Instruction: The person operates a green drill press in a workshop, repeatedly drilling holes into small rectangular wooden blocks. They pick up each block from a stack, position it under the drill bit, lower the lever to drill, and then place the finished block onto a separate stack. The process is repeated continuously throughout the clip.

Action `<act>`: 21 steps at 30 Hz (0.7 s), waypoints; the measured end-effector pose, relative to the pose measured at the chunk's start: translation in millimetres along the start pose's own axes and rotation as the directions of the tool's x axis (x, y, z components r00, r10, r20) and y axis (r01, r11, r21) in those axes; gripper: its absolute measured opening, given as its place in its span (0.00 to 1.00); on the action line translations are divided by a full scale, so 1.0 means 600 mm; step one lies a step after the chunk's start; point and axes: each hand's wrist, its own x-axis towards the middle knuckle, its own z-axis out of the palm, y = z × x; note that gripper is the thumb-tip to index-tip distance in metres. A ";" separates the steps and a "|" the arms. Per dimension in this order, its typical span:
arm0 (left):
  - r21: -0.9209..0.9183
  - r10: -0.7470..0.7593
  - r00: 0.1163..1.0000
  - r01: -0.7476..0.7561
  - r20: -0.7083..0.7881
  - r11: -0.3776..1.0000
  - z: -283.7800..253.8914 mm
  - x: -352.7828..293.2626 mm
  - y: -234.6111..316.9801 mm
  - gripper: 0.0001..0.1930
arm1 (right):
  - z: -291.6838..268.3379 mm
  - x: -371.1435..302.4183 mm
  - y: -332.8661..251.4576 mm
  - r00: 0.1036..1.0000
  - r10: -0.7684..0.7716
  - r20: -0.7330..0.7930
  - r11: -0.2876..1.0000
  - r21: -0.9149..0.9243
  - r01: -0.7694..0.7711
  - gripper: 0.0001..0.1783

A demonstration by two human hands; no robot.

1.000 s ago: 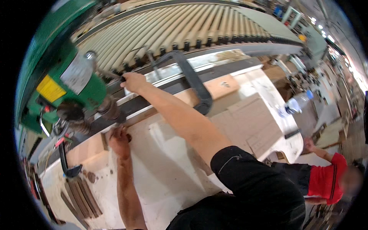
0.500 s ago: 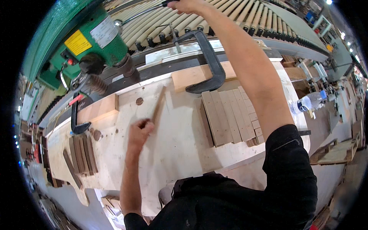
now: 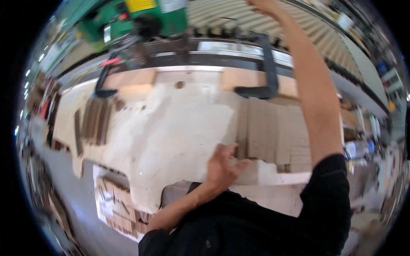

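Observation:
My left hand (image 3: 224, 165) hovers over the near edge of the pale worktable (image 3: 171, 128) with its fingers apart and nothing in it. It is just left of a row of flat light-brown wooden boards (image 3: 273, 128). My right arm stretches up and away over the table. My right hand (image 3: 264, 5) is at the top rim of the picture near the ribbed roller bed (image 3: 222, 13), blurred and partly cut off, so its grip is hidden.
A green drill press (image 3: 145, 19) stands at the back left. Two black clamps (image 3: 267, 64) (image 3: 102, 81) hold wooden blocks (image 3: 132, 79) along the table's far edge. Dark wood strips (image 3: 96, 121) lie at the left. Below the table's near edge lies a box of small wood pieces (image 3: 117, 205).
My left hand has drawn back from the middle of the table to its near edge, beside the boards. My right arm stays stretched toward the top. The view has swung left.

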 end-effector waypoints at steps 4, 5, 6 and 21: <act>-0.136 0.023 0.993 -0.039 -0.113 0.990 -0.023 -0.009 -0.024 0.19 | 0.007 -0.041 -0.039 0.984 0.142 0.111 0.876 0.449 -0.177 0.29; -0.130 0.058 0.991 -0.074 -0.124 0.989 -0.040 0.001 -0.035 0.18 | -0.010 -0.035 -0.005 0.982 0.171 0.081 0.907 0.377 -0.189 0.28; -0.117 0.050 0.987 -0.069 -0.154 0.991 -0.060 -0.002 -0.055 0.16 | -0.013 -0.066 -0.082 0.982 0.163 0.090 0.916 0.357 -0.185 0.26; 0.569 -0.195 0.625 0.775 -0.756 0.276 -0.684 0.060 -0.400 0.11 | -0.003 -0.053 -0.048 0.983 0.178 0.048 0.978 0.105 -0.182 0.32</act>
